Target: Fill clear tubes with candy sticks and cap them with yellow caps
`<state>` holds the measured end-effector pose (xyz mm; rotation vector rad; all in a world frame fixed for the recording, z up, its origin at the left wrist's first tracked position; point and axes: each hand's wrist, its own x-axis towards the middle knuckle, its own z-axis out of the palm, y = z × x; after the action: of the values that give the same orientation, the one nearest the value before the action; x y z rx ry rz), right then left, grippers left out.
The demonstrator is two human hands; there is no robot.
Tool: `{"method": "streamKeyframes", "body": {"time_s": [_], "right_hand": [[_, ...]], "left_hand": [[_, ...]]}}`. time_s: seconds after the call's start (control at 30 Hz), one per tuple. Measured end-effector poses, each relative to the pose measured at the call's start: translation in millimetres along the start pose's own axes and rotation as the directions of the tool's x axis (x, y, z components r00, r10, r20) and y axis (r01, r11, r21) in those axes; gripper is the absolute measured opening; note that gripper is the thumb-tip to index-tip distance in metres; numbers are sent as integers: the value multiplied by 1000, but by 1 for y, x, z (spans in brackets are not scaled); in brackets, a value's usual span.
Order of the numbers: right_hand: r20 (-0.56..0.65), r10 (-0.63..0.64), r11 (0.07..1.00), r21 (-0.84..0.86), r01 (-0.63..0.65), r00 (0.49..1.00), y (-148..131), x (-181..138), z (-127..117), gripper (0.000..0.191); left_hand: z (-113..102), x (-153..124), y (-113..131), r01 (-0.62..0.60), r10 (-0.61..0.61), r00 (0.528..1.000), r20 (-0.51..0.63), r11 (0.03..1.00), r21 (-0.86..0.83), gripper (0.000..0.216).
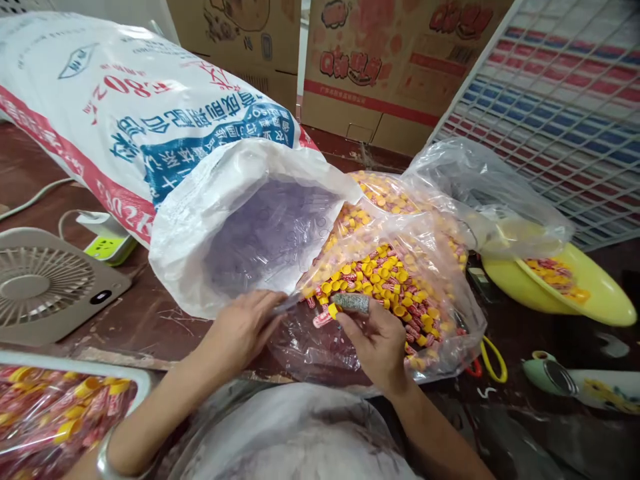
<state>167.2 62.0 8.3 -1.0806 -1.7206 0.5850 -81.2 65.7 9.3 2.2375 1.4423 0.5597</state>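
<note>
My right hand (381, 343) pinches a small red-and-white tube with a yellow cap (326, 316) between the thumb and a finger wrapped in grey patterned tape. It is at the mouth of a clear plastic bag (463, 337) that holds many such capped pieces (385, 270). My left hand (246, 327) is closed at the near edge of that bag, beside the lip of a big white woven sack (185, 267). Its fingertips are partly hidden, but they appear to grip the bag's edge. The sack lies on its side, mouth gaping, with a purplish inside.
At left are a beige fan (55, 287), a power strip (111, 245) and a white tray (145, 383) of capped pieces. On the right, a yellow basin (607, 293), a yellow ring (495, 360) and a green-topped bottle (575, 383). Cardboard boxes (390, 110) and a white wire rack (560, 120) stand behind.
</note>
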Motion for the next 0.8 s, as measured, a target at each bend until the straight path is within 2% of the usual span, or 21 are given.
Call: {"method": "streamKeyframes", "body": {"time_s": [0.1,0.23,0.3,0.37,0.4,0.47,0.53,0.57,0.6,0.63,0.67,0.73,0.77,0.8], "right_hand": [[23,-94,996,8,94,995,-18,11,6,14],[211,-181,983,52,174,961,-26,18,7,14],[319,-229,973,48,226,920,-24,14,8,26],[374,-256,959,-20,284,891,-20,7,12,52],[368,-268,947,-68,313,890,-18,3,15,61],[297,-290,925,-156,345,910,-15,-4,21,65],[229,-303,920,-184,346,925,-15,-8,24,63],[230,-303,920,-181,347,925,-15,-7,24,64],[261,-294,922,-177,345,919,-15,-5,21,67],[310,-275,923,-178,340,910,-14,-2,16,71],[356,-243,926,-191,325,902,-11,2,10,76],[353,-151,927,-273,256,923,-1,10,-3,73],[301,-97,920,-338,201,949,5,14,-9,63],[246,-42,903,-405,142,968,13,16,-13,48]], "left_hand": [[5,-12,22,41,-32,999,33,954,-298,32],[8,-16,41,201,-164,980,116,800,-566,30],[11,-14,45,281,-224,959,175,646,-709,31],[16,-12,49,328,-259,938,231,447,-832,32],[19,-11,51,343,-271,928,257,345,-874,33],[25,-9,57,369,-267,910,317,174,-913,34],[29,-5,62,389,-239,901,362,77,-918,33],[29,-2,64,395,-227,901,371,68,-916,31],[28,2,64,395,-215,904,369,93,-914,30],[26,7,62,385,-208,913,351,157,-909,26],[22,13,58,362,-209,926,314,266,-893,22],[11,30,47,282,-233,957,174,594,-753,11],[5,40,40,247,-245,966,84,769,-590,10],[0,52,33,233,-251,968,2,895,-379,13]]}}
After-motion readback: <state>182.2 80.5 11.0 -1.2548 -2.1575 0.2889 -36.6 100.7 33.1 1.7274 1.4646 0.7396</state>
